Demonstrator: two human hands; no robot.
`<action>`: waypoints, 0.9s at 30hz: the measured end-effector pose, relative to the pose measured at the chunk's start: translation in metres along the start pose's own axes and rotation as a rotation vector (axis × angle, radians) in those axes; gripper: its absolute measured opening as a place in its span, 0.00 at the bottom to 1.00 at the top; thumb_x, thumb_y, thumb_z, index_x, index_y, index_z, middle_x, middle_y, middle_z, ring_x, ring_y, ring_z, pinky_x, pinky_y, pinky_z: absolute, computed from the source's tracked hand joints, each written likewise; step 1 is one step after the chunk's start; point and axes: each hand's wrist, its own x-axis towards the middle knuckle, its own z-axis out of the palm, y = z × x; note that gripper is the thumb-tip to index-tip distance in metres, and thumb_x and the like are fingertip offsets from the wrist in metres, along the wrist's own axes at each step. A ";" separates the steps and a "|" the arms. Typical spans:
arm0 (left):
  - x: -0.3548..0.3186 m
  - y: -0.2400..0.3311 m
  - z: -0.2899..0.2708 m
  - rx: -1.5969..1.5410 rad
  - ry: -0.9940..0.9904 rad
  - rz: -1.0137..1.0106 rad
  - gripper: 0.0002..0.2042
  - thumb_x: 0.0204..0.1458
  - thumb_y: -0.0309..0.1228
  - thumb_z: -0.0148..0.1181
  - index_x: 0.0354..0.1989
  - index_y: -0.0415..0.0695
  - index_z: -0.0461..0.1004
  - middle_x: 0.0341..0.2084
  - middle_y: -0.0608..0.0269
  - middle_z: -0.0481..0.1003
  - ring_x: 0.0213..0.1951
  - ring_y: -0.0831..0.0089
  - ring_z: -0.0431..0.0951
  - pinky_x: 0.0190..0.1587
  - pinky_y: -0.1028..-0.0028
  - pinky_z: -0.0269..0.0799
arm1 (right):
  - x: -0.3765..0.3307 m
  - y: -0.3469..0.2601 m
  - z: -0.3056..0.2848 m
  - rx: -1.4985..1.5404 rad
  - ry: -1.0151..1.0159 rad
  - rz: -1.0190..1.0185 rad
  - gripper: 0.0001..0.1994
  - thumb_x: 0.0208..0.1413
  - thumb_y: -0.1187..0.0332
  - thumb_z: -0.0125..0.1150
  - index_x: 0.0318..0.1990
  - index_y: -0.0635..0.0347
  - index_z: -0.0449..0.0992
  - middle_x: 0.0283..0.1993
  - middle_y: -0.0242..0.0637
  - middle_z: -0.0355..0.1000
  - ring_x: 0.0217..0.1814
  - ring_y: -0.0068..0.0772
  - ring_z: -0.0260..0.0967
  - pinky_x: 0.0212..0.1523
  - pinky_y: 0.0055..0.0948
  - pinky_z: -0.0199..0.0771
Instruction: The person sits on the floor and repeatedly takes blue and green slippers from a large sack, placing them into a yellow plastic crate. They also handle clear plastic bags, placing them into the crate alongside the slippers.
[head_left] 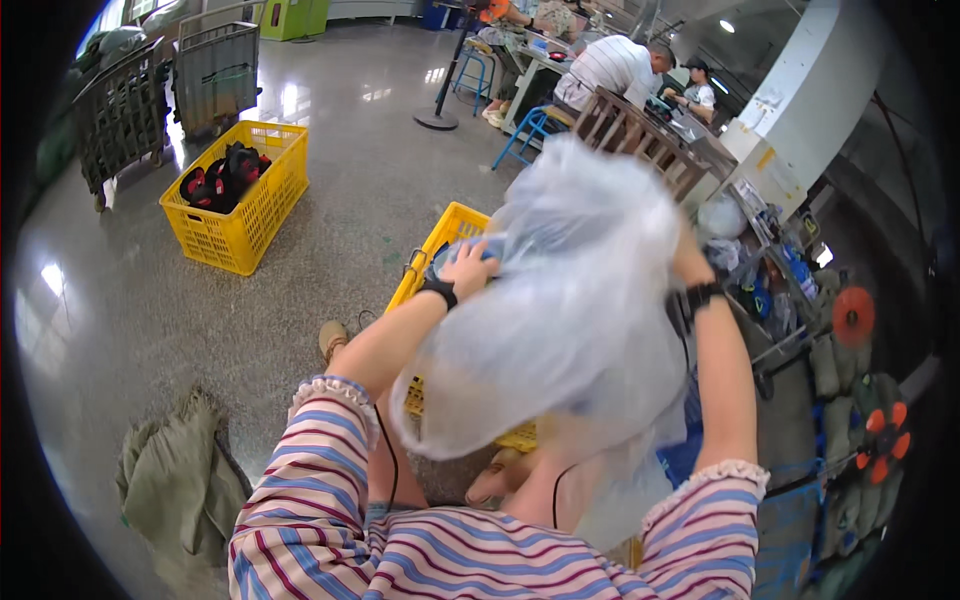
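A large translucent plastic bag [580, 270] billows in front of me, slightly smeared by motion. My right hand [690, 258] is at its upper right side and appears to grip it; the fingers are mostly hidden behind the film. My left hand [468, 272] is at the bag's left side, its fingers bent over a dark blue item [443, 258] whose kind I cannot make out. Below both hands stands a yellow plastic crate [440, 232], largely covered by the bag. What lies inside it is mostly hidden.
To the left, another yellow crate [240, 225] holds black and red items. Wheeled carts [215, 75] stand behind it. Olive cloth [185, 470] lies on the floor at lower left. An orange-bladed fan [885, 440] and cluttered shelf [770, 270] are at right. People sit at far tables.
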 end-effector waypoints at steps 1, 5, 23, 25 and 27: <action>-0.021 0.008 -0.008 0.053 0.015 0.058 0.13 0.48 0.38 0.54 0.43 0.52 0.70 0.61 0.51 0.52 0.62 0.48 0.48 0.54 0.45 0.57 | -0.015 -0.005 -0.011 0.204 -0.608 -0.079 0.12 0.44 0.65 0.59 0.35 0.63 0.74 0.35 0.48 0.73 0.40 0.45 0.71 0.42 0.34 0.69; -0.039 -0.018 -0.009 -0.020 0.212 0.203 0.08 0.49 0.34 0.53 0.37 0.49 0.70 0.57 0.53 0.58 0.56 0.49 0.60 0.51 0.53 0.64 | -0.106 0.023 -0.021 0.455 -0.767 0.515 0.11 0.43 0.68 0.59 0.34 0.63 0.73 0.39 0.50 0.72 0.43 0.47 0.70 0.44 0.36 0.69; 0.074 0.015 -0.103 -0.643 0.607 0.219 0.07 0.52 0.24 0.45 0.40 0.40 0.61 0.48 0.52 0.70 0.41 0.64 0.71 0.45 0.69 0.66 | -0.037 0.073 -0.057 -0.288 -0.029 0.701 0.11 0.47 0.68 0.57 0.33 0.68 0.73 0.33 0.56 0.71 0.38 0.60 0.68 0.39 0.48 0.67; 0.075 0.013 -0.093 -0.596 0.606 0.276 0.08 0.52 0.23 0.47 0.39 0.40 0.61 0.50 0.51 0.68 0.43 0.64 0.71 0.47 0.69 0.66 | -0.043 0.082 -0.058 -0.316 -0.046 0.691 0.11 0.47 0.69 0.57 0.35 0.68 0.72 0.34 0.57 0.71 0.38 0.59 0.68 0.39 0.47 0.67; 0.074 0.003 -0.077 -0.566 0.606 0.268 0.10 0.51 0.23 0.47 0.43 0.38 0.63 0.51 0.50 0.66 0.45 0.62 0.71 0.48 0.69 0.66 | -0.039 0.082 -0.060 -0.172 0.047 0.644 0.11 0.46 0.69 0.57 0.35 0.69 0.72 0.34 0.57 0.71 0.39 0.59 0.68 0.38 0.47 0.68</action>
